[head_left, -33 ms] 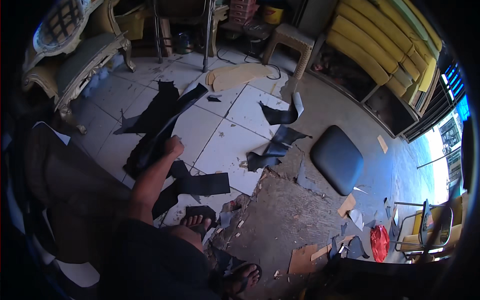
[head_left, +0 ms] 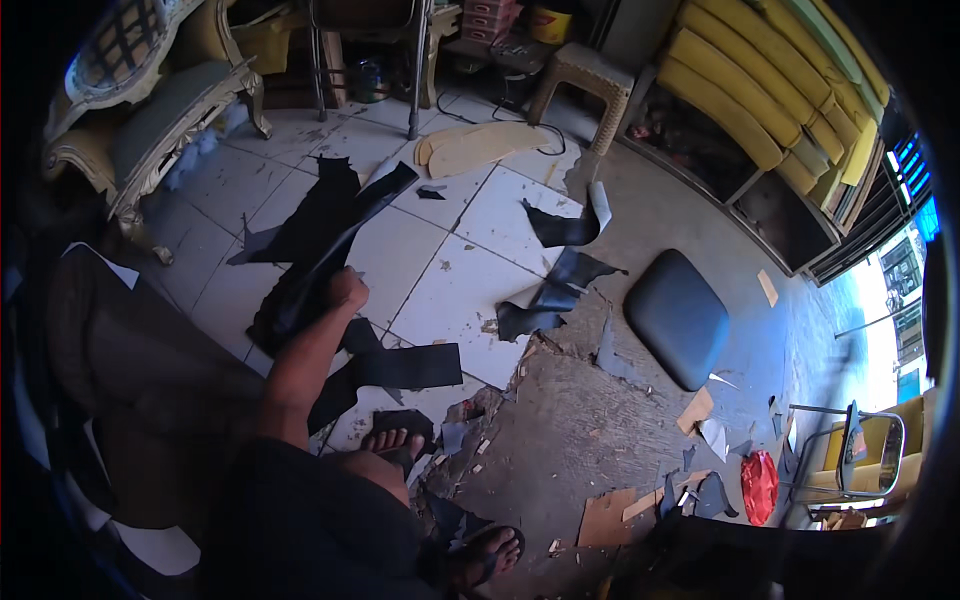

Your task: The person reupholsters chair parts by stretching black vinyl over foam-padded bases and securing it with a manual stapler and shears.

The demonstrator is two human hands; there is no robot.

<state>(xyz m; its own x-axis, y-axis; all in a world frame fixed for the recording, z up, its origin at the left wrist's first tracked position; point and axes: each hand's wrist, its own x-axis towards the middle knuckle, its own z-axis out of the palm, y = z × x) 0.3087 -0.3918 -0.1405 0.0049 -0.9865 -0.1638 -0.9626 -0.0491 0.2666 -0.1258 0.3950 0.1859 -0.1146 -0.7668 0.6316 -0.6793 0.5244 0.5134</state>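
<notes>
My left hand [head_left: 348, 288] is closed at the edge of a long black leatherette strip [head_left: 322, 262], with its fingers curled and seemingly gripping the material. The strip lies slantwise over the white tiles and overlaps a ragged black piece [head_left: 325, 205]. Below the hand is another black cut piece [head_left: 410, 367] with straight edges, close to my sandalled foot [head_left: 397, 443]. More curled black scraps [head_left: 550, 300] lie to the right. My right hand is out of sight.
A black padded seat [head_left: 678, 320] rests on the floor at right. Brown-yellow cushions [head_left: 720, 100] are stacked behind it. A carved chair [head_left: 175, 130] stands far left and a woven-pattern stool [head_left: 585, 85] at the back. A red bag [head_left: 759, 487] lies among scraps near a metal-framed chair [head_left: 850, 455].
The view has shifted very slightly. A dark blurred shape by the metal-framed chair at far right has moved left. My left hand stays at the black strip.
</notes>
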